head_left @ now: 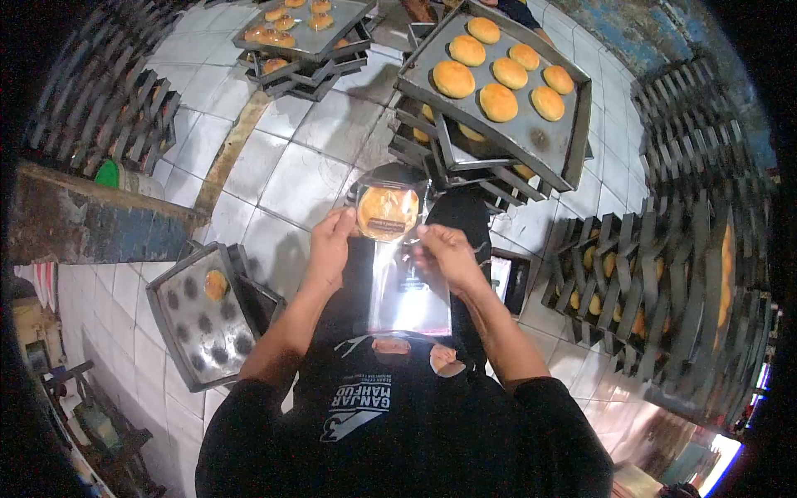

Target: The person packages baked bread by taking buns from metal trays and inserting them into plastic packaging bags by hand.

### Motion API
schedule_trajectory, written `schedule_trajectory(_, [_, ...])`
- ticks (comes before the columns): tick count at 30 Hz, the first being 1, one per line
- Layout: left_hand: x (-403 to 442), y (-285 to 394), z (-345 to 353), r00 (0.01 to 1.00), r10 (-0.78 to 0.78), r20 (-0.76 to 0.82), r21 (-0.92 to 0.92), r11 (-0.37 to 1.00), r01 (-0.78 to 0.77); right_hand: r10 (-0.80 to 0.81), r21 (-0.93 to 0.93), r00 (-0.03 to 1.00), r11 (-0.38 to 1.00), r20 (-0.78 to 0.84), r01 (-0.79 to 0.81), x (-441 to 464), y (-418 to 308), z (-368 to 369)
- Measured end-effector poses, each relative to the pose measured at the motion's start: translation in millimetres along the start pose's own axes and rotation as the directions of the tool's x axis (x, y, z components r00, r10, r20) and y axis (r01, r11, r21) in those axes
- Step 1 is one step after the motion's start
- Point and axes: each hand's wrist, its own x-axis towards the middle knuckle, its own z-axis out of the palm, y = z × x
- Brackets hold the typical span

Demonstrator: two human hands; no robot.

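A round golden bun (378, 205) sits inside a clear plastic bag (388, 232) with a dark printed label, held up in front of my lap. My left hand (333, 241) is closed on the bag's left edge. On the other side, my right hand (449, 253) pinches the bag near its lower right corner. Below them, shiny clear plastic packaging (409, 303) lies on my lap, its surface glaring with reflected light. Whether it is one sheet or a stack, I cannot tell.
Ahead to the right, a metal tray (544, 153) of several buns tops a stack of trays. Another tray stack (353, 41) stands at far left. A tray with one bun (216, 285) lies left of me. Racked trays (664, 282) line the right side.
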Motion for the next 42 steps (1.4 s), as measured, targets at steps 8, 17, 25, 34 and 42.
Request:
schedule_trajectory(8, [28.9, 61.8, 79.3, 0.948, 0.124, 0.294, -0.427, 0.904, 0.015, -0.552, -0.127, 0.756, 0.828, -0.352, 0.546, -21.7, -73.5, -60.4])
schedule_trajectory(17, [-68.9, 23.8, 12.7, 0.626, 0.379, 0.681, 0.635, 0.120, -0.763, -0.378, -0.816, 0.912, 0.571, -0.163, 0.091, -79.2, -8.6, -79.4])
schedule_trajectory(25, [-63.3, 50.0, 44.9, 0.918, -0.036, 0.395, 0.006, 0.999, 0.036, -0.570, -0.677, 0.716, 0.342, 0.402, 0.652, -50.8, -85.3, -55.7])
schedule_trajectory(34, [0.1, 39.4, 10.4, 0.945, -0.187, 0.267, -0.214, 0.945, 0.247, -0.471, -0.958, 0.859, 0.280, -0.199, -0.068, 235.2, -166.4, -207.1])
schedule_trajectory(42, [30.2, 38.3, 4.8, 0.971, -0.212, 0.112, -0.377, 0.895, 0.239, -0.460, -0.909, 0.878, 0.408, -0.131, 0.078, 168.8, -157.2, -158.2])
